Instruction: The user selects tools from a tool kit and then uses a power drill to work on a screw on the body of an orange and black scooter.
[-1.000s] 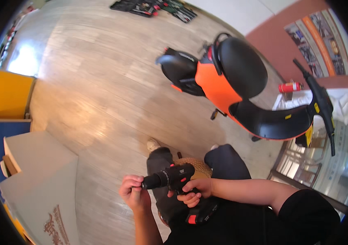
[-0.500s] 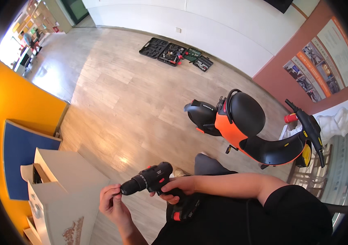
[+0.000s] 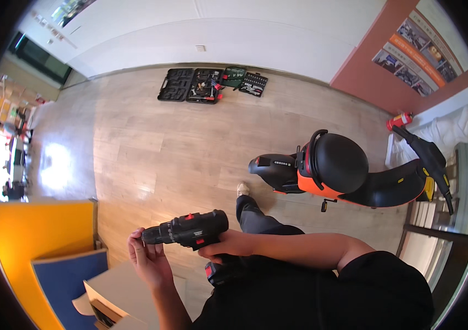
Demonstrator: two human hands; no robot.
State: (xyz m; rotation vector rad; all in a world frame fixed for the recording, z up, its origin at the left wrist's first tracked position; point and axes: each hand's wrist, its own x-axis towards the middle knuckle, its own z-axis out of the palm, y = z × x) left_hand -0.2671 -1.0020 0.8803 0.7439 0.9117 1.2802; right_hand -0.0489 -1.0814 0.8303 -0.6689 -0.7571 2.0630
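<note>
My right hand (image 3: pixel 225 245) is wrapped round the handle of a black cordless drill (image 3: pixel 198 226) with red accents. The drill lies level in front of my body, its chuck pointing left and its battery (image 3: pixel 220 273) low beside my dark shirt. At the chuck's nose, the fingers of my left hand (image 3: pixel 148 258) are closed in a pinch. Whatever small thing may be between those fingertips is too small to make out.
An orange and black scooter (image 3: pixel 335 170) stands to the right. By the far wall lie open tool cases (image 3: pixel 203 88) and a socket set (image 3: pixel 253 84). A red fire extinguisher (image 3: pixel 399 121) is at the right corner. A pale cabinet (image 3: pixel 135 286) stands near left, beside a yellow panel (image 3: pixel 41 225).
My view has turned, so the room sits differently in it. The drill now points more squarely left, and my left hand stays at its nose. A foot shows on the floor ahead.
</note>
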